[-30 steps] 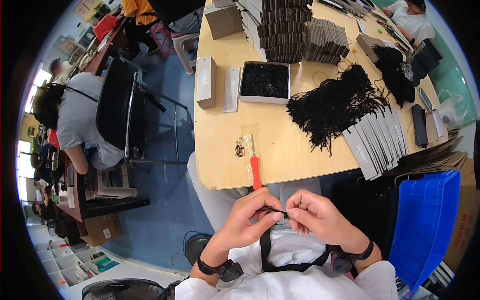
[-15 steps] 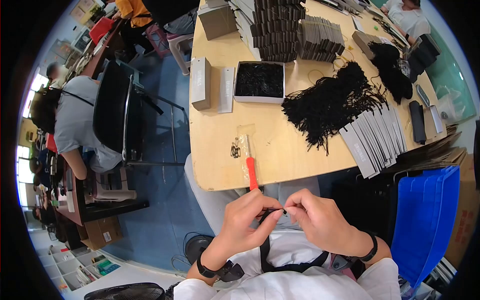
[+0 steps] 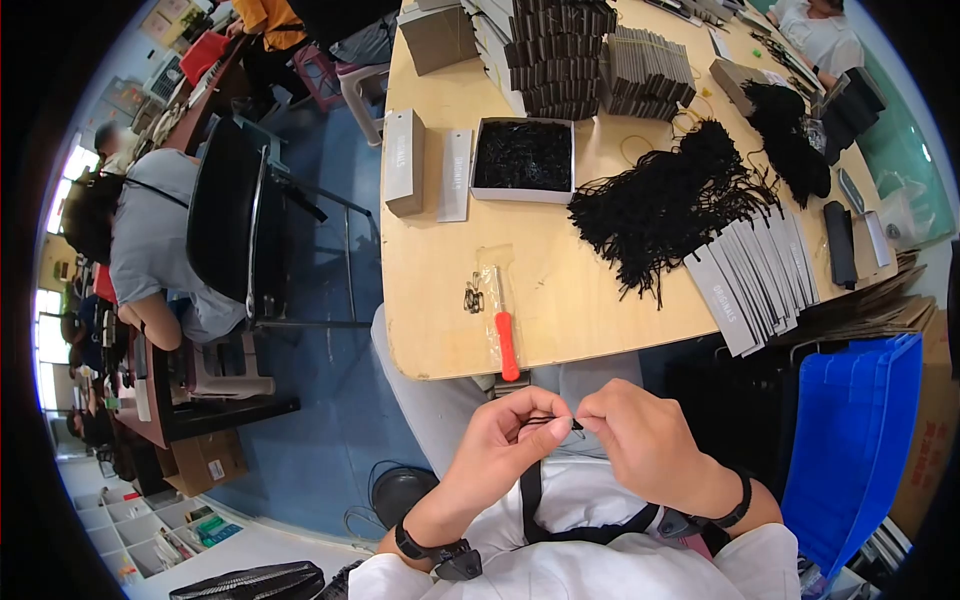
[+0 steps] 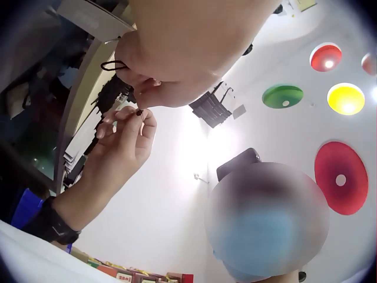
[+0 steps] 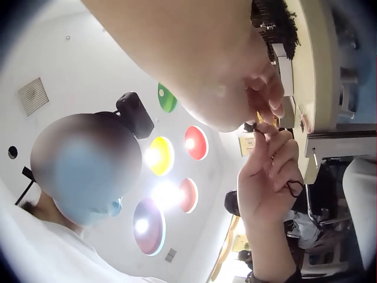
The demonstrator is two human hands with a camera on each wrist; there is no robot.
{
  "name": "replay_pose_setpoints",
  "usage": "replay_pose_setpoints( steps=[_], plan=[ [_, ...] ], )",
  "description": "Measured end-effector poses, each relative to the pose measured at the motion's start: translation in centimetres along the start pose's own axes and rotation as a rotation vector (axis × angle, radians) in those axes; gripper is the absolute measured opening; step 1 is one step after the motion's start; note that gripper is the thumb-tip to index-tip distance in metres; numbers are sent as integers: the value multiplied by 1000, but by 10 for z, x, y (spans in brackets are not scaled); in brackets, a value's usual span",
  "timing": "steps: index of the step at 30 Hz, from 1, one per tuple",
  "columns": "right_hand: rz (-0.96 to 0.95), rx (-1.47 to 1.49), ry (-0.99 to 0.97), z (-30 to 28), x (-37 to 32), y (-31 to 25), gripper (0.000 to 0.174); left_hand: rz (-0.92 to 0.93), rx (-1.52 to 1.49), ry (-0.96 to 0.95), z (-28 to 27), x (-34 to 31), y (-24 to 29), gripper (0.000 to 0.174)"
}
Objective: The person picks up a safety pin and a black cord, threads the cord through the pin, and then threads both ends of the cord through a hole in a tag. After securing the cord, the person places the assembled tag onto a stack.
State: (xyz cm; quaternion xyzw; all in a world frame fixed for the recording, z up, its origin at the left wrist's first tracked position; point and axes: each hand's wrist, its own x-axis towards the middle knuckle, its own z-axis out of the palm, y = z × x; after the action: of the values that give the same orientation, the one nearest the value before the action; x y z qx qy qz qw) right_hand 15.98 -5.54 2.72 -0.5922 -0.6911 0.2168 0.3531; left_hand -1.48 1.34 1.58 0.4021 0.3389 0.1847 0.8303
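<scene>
Above the lap, the left hand pinches a thin black cord between thumb and forefinger. Close against it, the right hand pinches the cord's end, the fingertips of both hands nearly touching. In the left wrist view a small dark knot shows at the right hand's fingertips. A loop of the cord hangs out from the left hand in the right wrist view. What lies inside the fingers is hidden.
On the wooden table lie a red-handled tool, small metal pieces, a box of black bits, black cords, grey tags and stacked tags. A blue crate stands right.
The right hand has turned slightly, its fingers curling further over the cord's end. The left hand keeps its pinch. The table has shifted a little in the head view.
</scene>
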Motion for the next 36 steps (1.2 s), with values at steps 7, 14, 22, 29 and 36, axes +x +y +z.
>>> replay_pose_setpoints(
  steps=[7,14,22,29,36],
  plan=[
    [-208,-166,176,6,-3,5,23,-76,-224,-11,-1,1,-6,15],
    [-303,-176,194,3,-6,9,28,-76,-246,50,8,1,-4,10],
    [-366,-256,192,1,-4,10,30,-28,-231,74,13,0,-8,7],
    [-341,-216,154,-4,-5,13,26,-13,-148,99,16,0,-10,10],
    [-311,-159,115,-4,-7,17,23,56,160,154,19,-8,-5,13]
  ],
)
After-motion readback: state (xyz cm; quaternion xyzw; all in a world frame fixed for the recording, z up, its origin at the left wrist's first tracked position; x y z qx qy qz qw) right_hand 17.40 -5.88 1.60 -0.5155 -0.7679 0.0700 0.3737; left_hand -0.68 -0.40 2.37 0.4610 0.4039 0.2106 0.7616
